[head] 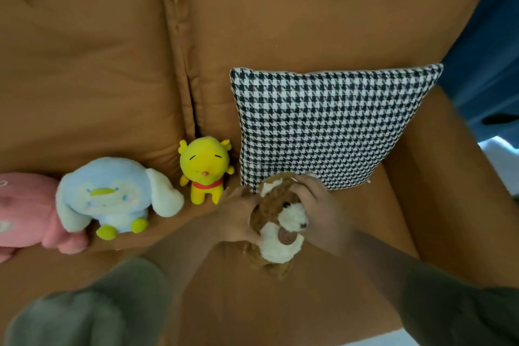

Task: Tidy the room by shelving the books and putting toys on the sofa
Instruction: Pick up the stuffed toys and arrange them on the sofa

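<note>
Brown plush dog [276, 223], left hand [238, 216] and right hand [318, 213] fingers [299, 191] curled round it, before houndstooth cushion [323, 126] on sofa [98, 64]

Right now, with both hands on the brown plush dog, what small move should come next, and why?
Probably settle the brown plush dog upright against the houndstooth pillow and let go. The left hand and right hand grip it from either side, and it is over the sofa seat, beside the yellow plush toy.

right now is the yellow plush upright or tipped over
Upright: the yellow plush stands on its feet on the sofa, head above body, facing out.
</note>
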### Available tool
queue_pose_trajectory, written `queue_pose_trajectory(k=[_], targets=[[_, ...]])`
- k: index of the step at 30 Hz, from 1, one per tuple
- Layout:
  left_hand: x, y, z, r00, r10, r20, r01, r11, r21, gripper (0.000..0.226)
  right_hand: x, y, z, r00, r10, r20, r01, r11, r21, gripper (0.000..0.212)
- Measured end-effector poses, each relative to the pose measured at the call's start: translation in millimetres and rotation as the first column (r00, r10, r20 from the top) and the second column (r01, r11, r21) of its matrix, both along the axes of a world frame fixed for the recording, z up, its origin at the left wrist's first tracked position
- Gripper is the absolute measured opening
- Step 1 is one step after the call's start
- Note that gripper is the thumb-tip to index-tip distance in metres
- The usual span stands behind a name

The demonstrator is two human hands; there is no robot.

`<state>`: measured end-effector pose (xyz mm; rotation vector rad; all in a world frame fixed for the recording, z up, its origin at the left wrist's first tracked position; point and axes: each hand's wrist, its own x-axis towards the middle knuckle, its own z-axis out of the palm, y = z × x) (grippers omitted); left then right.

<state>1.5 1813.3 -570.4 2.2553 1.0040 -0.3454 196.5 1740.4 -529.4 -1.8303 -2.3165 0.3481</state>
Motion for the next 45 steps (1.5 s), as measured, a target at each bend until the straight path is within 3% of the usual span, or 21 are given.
queue_pose_trajectory(k=[2,5,9,13,16,19,22,25,27,29,33,34,37,41,44,45], targets=[[12,-6,5,0.998,0.062,-0.02,-0.062,0.998,0.017,0.086,4,3,8,1.0,-0.02,0.007,0.02,1.0,-0.022,0.077],[22,-14,3,0.976,0.211,0.042,-0.205,0.972,-0.116,0.07,9,3,14,0.996,-0.09,-0.002,0.09,0.996,-0.019,0.07],[32,-24,10,0.898,0.386,0.21,-0.277,0.868,-0.412,0.092,12,2,17,0.994,-0.1,-0.035,0.099,0.994,-0.05,0.067],[39,-35,12,0.689,0.635,0.35,-0.45,0.753,-0.48,0.089,7,4,18,0.963,-0.189,-0.193,0.188,0.982,-0.021,0.068],[36,-39,12,0.65,0.664,0.369,-0.504,0.74,-0.445,0.096,2,5,20,0.933,-0.237,-0.271,0.226,0.972,-0.073,0.072],[30,-37,13,0.6,0.725,0.34,-0.523,0.676,-0.519,0.095,7,11,24,0.879,-0.287,-0.381,0.19,0.943,-0.272,0.092],[27,-35,15,0.489,0.828,0.273,-0.516,0.528,-0.675,0.086,22,21,34,0.766,-0.443,-0.465,0.143,0.823,-0.549,0.085],[25,-33,16,0.395,0.888,0.235,-0.476,0.416,-0.775,0.079,41,26,37,0.614,-0.613,-0.497,-0.046,0.601,-0.798,0.063],[23,-36,19,0.371,0.903,0.217,-0.462,0.382,-0.8,0.088,48,25,33,0.687,-0.56,-0.463,-0.137,0.526,-0.839,0.064],[20,-37,18,0.388,0.895,0.221,-0.454,0.394,-0.799,0.094,48,24,27,0.798,-0.452,-0.398,-0.125,0.522,-0.844,0.067],[19,-42,18,0.431,0.86,0.274,-0.469,0.472,-0.746,0.078,47,22,21,0.955,-0.24,-0.176,-0.005,0.579,-0.815,0.018],[18,-43,18,0.448,0.844,0.295,-0.467,0.502,-0.728,0.081,47,21,22,0.971,-0.195,-0.138,0.004,0.591,-0.807,0.017],[18,-44,20,0.486,0.822,0.297,-0.495,0.539,-0.682,0.092,43,15,28,0.981,-0.154,-0.117,0.005,0.626,-0.78,0.018],[18,-41,20,0.517,0.795,0.316,-0.478,0.575,-0.664,0.086,43,11,25,0.995,-0.08,-0.061,0.018,0.738,-0.674,0.033],[19,-39,20,0.541,0.78,0.315,-0.466,0.589,-0.66,0.085,47,7,15,0.975,-0.183,-0.128,0.068,0.79,-0.61,0.012],[19,-39,18,0.546,0.78,0.307,-0.46,0.585,-0.668,0.08,45,5,13,0.945,-0.251,-0.208,0.066,0.771,-0.633,0.016]])
